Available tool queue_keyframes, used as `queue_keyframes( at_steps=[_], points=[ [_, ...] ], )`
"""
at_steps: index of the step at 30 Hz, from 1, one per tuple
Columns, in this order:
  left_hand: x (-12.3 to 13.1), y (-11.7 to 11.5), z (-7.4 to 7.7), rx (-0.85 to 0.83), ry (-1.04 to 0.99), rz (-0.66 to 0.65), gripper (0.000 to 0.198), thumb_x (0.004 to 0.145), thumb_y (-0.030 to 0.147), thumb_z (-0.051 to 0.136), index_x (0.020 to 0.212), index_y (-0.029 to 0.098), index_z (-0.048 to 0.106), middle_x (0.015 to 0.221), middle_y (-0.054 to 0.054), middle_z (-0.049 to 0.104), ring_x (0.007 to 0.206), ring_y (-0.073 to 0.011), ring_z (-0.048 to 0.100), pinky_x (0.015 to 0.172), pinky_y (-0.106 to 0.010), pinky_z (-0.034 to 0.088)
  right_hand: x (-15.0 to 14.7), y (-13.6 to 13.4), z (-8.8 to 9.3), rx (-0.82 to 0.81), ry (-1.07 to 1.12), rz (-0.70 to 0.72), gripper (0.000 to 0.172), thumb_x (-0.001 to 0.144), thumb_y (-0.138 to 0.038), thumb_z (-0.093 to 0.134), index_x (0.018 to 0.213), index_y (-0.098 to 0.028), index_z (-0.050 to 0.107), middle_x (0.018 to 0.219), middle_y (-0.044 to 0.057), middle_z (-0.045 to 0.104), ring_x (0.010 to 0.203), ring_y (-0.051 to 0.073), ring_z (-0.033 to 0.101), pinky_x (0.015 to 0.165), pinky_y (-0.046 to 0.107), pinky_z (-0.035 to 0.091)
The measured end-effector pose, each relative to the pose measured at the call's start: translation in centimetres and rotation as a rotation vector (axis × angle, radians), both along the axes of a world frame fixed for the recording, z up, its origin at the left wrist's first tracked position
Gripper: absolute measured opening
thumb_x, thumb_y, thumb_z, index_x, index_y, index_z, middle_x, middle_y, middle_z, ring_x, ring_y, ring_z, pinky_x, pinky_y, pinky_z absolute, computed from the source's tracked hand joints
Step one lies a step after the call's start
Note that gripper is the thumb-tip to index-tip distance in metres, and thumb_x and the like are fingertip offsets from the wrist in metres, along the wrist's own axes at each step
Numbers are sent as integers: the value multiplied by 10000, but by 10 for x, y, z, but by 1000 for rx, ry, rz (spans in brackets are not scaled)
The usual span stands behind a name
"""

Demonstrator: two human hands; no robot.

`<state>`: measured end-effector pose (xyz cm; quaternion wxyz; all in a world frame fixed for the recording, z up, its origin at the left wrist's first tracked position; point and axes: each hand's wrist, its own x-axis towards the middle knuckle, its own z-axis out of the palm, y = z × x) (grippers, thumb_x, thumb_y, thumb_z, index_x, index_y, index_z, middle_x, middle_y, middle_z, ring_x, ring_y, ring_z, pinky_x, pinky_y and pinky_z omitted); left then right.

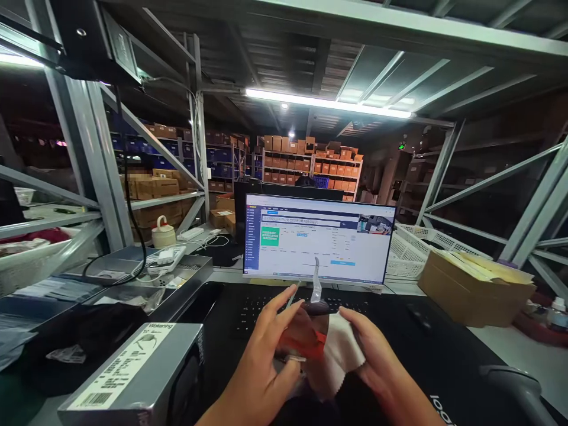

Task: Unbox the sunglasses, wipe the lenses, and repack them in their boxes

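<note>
Glossy brown lens [306, 332], orange-red sheen

Pale cloth [341, 346] is overlapping a reddish-brown item [306, 337]; I'm not making out what. Right hand [375, 349] is hiding most fingers behind the cloth. Left hand [265, 358] is covering part of the keyboard [247, 315]. Text on the monitor [297, 248] is showing too small to read. Mat lettering [442, 409] and grey scanner [517, 381] are running out of view below.
</note>
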<state>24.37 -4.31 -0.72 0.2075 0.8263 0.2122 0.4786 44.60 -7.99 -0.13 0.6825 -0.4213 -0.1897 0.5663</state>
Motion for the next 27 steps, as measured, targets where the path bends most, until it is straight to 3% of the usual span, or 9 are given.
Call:
queue_keyframes(
  at_steps=[3, 6, 8, 10, 12, 14, 19, 22, 27],
  points=[
    [4, 2, -1, -57, -11, -13, 733, 828, 64, 470, 1483, 382, 387, 1610, -21, 337, 1469, -256, 372, 1177, -464, 403, -10, -24, 10, 153, -62, 18, 374, 652, -497, 857, 772, -168, 725, 699, 38, 698, 653, 204, 635, 640, 308, 506],
    [8, 1, -2, -122, -19, -17, 743, 827, 62, 474, 1495, 369, 372, 1604, -17, 356, 1484, -239, 347, 1214, -464, 345, -19, -40, 18, 509, -443, 331, 495, 781, -646, 696, 657, -168, 707, 674, 64, 656, 697, 220, 610, 722, 338, 489],
    [8, -1, -2, -171, -11, -17, 730, 835, 71, 482, 1498, 357, 376, 1606, -26, 354, 1488, -245, 338, 1224, -481, 323, -18, -46, 23, 717, -771, 472, 535, 887, -618, 570, 613, -174, 689, 686, 67, 633, 721, 211, 583, 760, 334, 465],
    [8, -3, -2, -202, 7, -42, 664, 871, 118, 508, 1486, 345, 400, 1606, -45, 354, 1483, -264, 348, 1213, -500, 339, -14, -49, 24, 774, -1015, 419, 429, 964, -469, 507, 721, -188, 722, 753, 61, 660, 742, 193, 579, 765, 309, 453],
    [8, -5, -3, -209, 26, -72, 599, 915, 189, 534, 1479, 347, 409, 1606, -61, 354, 1474, -281, 364, 1194, -514, 368, -13, -48, 20, 742, -1110, 264, 189, 933, -321, 583, 873, -214, 727, 825, 46, 706, 743, 174, 603, 736, 274, 459],
    [9, -6, -5, -178, 39, -80, 586, 933, 228, 556, 1479, 367, 395, 1606, -65, 352, 1468, -287, 374, 1175, -516, 396, -18, -43, 10, 742, -1110, 72, 46, 821, -198, 692, 849, -234, 691, 785, 7, 718, 680, 149, 613, 677, 238, 458],
    [14, -9, -11, 11, 88, -36, 686, 888, 134, 551, 1497, 368, 337, 1606, -99, 332, 1421, -303, 443, 1098, -503, 480, -44, -33, -12, 708, -977, -316, 198, 639, -33, 641, 587, -212, 574, 551, -55, 636, 510, 100, 538, 552, 201, 397],
    [17, -11, -10, 54, 117, -7, 707, 855, 104, 552, 1484, 363, 360, 1595, -94, 355, 1399, -300, 473, 1085, -486, 493, -51, -35, -11, 648, -820, -305, 189, 601, -28, 603, 539, -200, 552, 526, -50, 616, 501, 95, 515, 536, 197, 388],
    [20, -15, -2, 96, 124, 12, 642, 877, 163, 596, 1457, 371, 416, 1559, -73, 424, 1373, -288, 508, 1053, -430, 527, -35, -34, 12, 498, -307, -96, 266, 529, -41, 670, 543, -198, 456, 537, -59, 566, 500, 77, 443, 497, 174, 366]
  ],
)
